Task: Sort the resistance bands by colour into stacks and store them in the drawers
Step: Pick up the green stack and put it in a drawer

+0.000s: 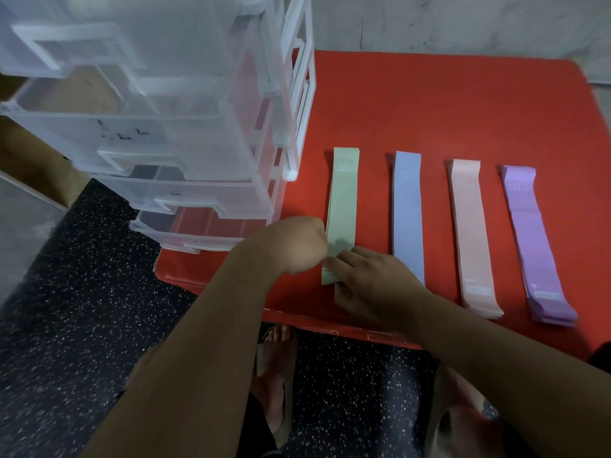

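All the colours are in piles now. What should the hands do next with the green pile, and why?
Probably lift the green stack and carry it to an open drawer. The four colours already lie sorted on the red mat, both the left hand and right hand are at its near end, and that drawer stands pulled out beside it.

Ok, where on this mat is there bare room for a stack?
Bare: red mat between the stacks and the wall; narrow strips between stacks. Crowded: near end of green stack, where left hand and right hand meet.
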